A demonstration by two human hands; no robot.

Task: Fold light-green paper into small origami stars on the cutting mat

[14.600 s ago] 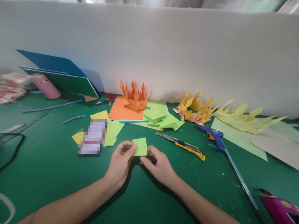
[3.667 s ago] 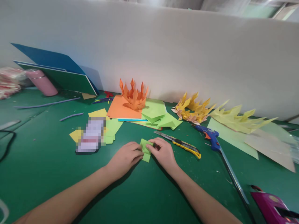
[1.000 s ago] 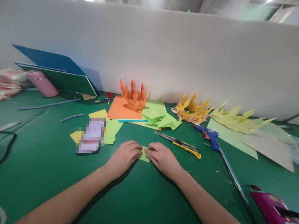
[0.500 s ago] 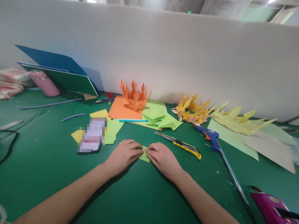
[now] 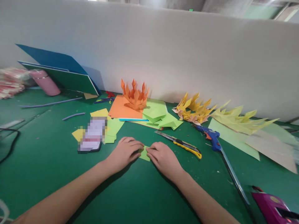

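Note:
A small light-green folded paper lies on the green table, mostly covered by my fingers. My left hand presses its left side, fingers together and curled down. From the other side my right hand presses the paper flat with closed fingertips. The two hands almost touch over it.
A yellow utility knife lies just right of my hands, a blue glue gun beyond it. Behind are an orange paper crown, green paper sheets, yellow paper crowns and a blurred card.
The paper went from held up in the air to pressed flat on the table. Over the last second both hands have stayed on it, barely shifting.

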